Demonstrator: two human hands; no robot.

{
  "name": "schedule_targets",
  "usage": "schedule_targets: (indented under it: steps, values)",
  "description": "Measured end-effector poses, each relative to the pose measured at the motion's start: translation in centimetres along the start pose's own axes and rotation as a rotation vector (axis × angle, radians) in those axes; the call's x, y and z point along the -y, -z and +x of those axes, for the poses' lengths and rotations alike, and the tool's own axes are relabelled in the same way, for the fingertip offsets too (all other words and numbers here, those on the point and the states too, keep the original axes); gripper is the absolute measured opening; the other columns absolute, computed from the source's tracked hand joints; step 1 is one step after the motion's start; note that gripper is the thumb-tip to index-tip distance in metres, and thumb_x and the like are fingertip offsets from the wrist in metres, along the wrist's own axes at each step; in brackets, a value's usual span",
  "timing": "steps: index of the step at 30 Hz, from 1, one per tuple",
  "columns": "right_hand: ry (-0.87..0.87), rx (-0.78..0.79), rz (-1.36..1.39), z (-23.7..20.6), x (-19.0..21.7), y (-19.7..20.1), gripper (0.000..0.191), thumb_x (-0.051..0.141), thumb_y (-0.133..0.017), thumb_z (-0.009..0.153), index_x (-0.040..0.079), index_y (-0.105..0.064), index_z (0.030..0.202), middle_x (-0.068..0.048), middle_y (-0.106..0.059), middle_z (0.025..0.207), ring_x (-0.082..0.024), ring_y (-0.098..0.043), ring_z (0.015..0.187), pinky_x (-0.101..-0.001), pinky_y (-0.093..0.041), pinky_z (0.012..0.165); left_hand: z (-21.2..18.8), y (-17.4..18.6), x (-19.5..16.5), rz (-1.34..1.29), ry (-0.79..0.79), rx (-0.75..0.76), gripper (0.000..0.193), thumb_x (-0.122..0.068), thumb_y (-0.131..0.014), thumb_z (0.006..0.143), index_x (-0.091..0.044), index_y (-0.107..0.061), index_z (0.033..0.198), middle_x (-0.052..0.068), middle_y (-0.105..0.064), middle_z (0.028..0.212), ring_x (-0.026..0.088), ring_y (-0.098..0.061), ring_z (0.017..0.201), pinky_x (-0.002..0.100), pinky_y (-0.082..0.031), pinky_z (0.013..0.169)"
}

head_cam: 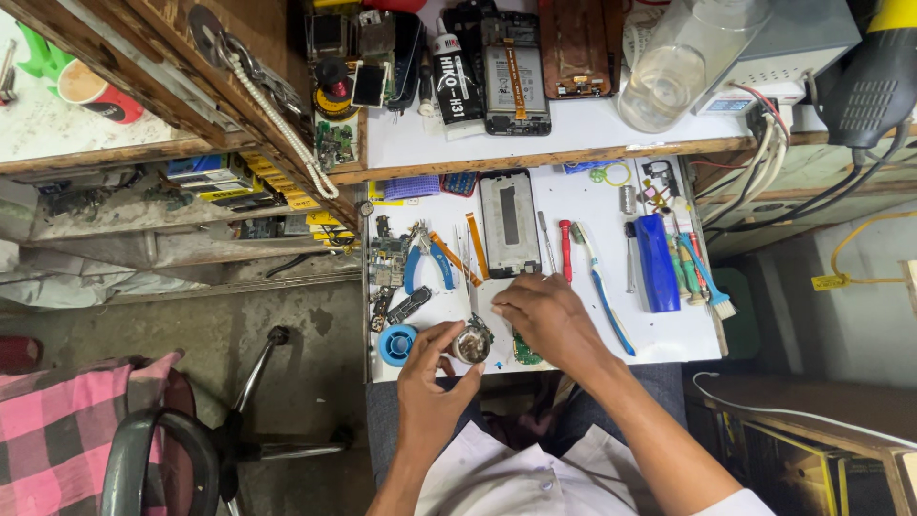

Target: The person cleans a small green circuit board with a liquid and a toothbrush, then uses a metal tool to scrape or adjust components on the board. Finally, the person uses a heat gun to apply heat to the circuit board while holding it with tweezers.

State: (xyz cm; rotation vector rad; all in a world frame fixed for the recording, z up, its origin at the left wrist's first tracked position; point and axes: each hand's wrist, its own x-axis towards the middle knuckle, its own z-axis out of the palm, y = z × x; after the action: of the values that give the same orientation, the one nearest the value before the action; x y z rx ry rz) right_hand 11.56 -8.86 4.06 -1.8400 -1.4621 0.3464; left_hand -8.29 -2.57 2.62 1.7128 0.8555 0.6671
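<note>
Right hand [546, 315] hides most of green circuit board [524, 351].

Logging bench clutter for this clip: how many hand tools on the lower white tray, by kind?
Pliers with blue handles: 1
Red-handled screwdriver: 1
Toothbrushes: 2, the second at the right edge
Blue tape roll: 1
Total: 5
The tray holds smaller items too fine to sort.

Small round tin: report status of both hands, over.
Left hand grips small round tin at table edge. Right hand rests over green circuit board. Blue tape roll close beside tin.
</note>
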Motion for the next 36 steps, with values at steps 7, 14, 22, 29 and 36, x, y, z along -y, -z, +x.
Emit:
schedule_targets:
  steps: [7,14,22,29,36]
  values:
    - [0.093,-0.023,-0.023,1.0,1.1,-2.8,0.015,0.010,-0.074,0.086,0.003,-0.075,0.100,-0.011,-0.070,0.093,-0.031,-0.067,0.089,-0.0418,-0.051,0.081,-1.4,0.4,0.9,0.020,-0.011,-0.008,0.059,0.000,-0.083,0.073,-0.007,-0.068,0.130,0.007,-0.068,0.120,0.012,-0.059,0.080,0.026,-0.053,0.072]
    - [0.066,-0.068,-0.027,0.5,0.6,-3.5,0.015,0.008,-0.073,0.086,0.004,-0.075,0.100,-0.011,-0.070,0.094,-0.031,-0.067,0.086,-0.0413,-0.053,0.079,-2.0,0.4,1.2,-0.054,0.118,0.031,0.059,0.001,-0.082,0.077,-0.005,-0.066,0.133,0.005,-0.073,0.107,0.008,-0.063,0.077,0.024,-0.054,0.069]
    - [-0.274,-0.347,-0.513,-2.3,-3.2,4.7,0.010,0.013,-0.076,0.083,0.003,-0.075,0.085,-0.018,-0.068,0.085,-0.035,-0.067,0.076,-0.0450,-0.051,0.071,-1.7,0.4,0.8,-0.085,0.105,0.045,0.057,0.001,-0.081,0.077,-0.004,-0.065,0.132,0.005,-0.072,0.111,0.008,-0.065,0.080,0.024,-0.054,0.068]
    - [-0.295,-0.168,-0.808,-3.4,-5.9,6.7,0.023,0.025,-0.078,0.084,0.006,-0.072,0.075,-0.014,-0.070,0.075,-0.034,-0.068,0.066,-0.0454,-0.051,0.070,-1.1,-0.9,0.9,-0.145,0.087,0.077,0.058,0.001,-0.081,0.080,-0.003,-0.063,0.134,0.005,-0.073,0.109,0.007,-0.066,0.082,0.023,-0.054,0.068]
    - [-0.363,-0.160,-0.803,-3.2,-8.3,5.8,0.024,0.025,-0.077,0.086,0.009,-0.072,0.070,-0.019,-0.066,0.065,-0.037,-0.067,0.060,-0.0455,-0.053,0.062,-0.8,-1.5,1.5,-0.174,0.110,0.100,0.056,0.001,-0.081,0.081,-0.004,-0.064,0.134,0.005,-0.075,0.103,0.007,-0.067,0.083,0.023,-0.053,0.068]
